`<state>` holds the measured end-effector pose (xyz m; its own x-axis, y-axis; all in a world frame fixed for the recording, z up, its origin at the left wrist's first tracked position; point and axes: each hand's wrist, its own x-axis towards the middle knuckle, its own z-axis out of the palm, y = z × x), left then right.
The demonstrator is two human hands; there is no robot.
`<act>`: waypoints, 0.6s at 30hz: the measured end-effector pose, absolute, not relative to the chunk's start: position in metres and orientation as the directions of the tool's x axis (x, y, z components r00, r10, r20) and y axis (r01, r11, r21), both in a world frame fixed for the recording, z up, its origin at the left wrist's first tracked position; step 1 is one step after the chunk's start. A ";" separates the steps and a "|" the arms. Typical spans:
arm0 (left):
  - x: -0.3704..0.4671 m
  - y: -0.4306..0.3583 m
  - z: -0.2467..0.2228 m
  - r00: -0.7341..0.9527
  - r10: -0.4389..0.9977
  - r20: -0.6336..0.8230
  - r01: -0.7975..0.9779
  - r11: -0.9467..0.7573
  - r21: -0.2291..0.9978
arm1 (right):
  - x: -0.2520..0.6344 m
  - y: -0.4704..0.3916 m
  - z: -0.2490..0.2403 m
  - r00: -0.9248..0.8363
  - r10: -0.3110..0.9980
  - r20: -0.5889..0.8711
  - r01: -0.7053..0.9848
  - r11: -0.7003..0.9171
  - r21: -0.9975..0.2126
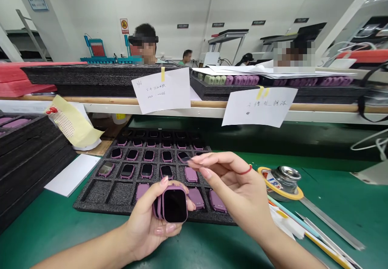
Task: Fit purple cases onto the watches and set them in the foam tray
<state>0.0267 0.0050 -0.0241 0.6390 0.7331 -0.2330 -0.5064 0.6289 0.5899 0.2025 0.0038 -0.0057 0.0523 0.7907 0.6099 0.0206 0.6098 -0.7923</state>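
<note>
My left hand grips a small stack of pink smartwatch bodies, the front one showing its black screen. My right hand hovers just to the right and above, fingers pinched together near a thin film at the fingertips; whether it holds anything I cannot tell. A red band circles that wrist. Behind both hands lies a black foam tray with watch bodies in its pockets, some screen up, some pink back up.
A tape roll with a metal weight, a steel ruler and pens lie at the right on the green mat. Stacked black foam trays stand at the left. Paper labels hang from the shelf. Other people sit beyond it.
</note>
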 end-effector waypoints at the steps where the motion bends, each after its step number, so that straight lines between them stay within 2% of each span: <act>1: 0.026 0.005 -0.024 0.639 0.735 -0.225 -0.509 0.624 0.594 | 0.203 0.002 -0.006 0.032 0.772 0.634 0.057 0.632 -0.773; 5: 0.025 0.002 -0.025 0.644 0.735 -0.211 -0.512 0.619 0.596 | 0.205 -0.004 -0.002 -0.112 0.626 0.772 0.248 0.770 -0.588; 11: 0.025 -0.001 -0.027 0.648 0.735 -0.200 -0.514 0.616 0.597 | 0.210 -0.008 0.008 -0.273 0.400 0.875 0.359 0.886 -0.293; 15: 0.025 0.001 -0.027 0.645 0.734 -0.214 -0.522 0.627 0.578 | 0.214 -0.008 0.012 -0.320 0.347 0.882 0.412 0.889 -0.200; 18: 0.026 0.001 -0.025 0.633 0.734 -0.245 -0.529 0.642 0.555 | 0.214 -0.009 0.011 -0.389 0.346 0.854 0.395 0.900 -0.184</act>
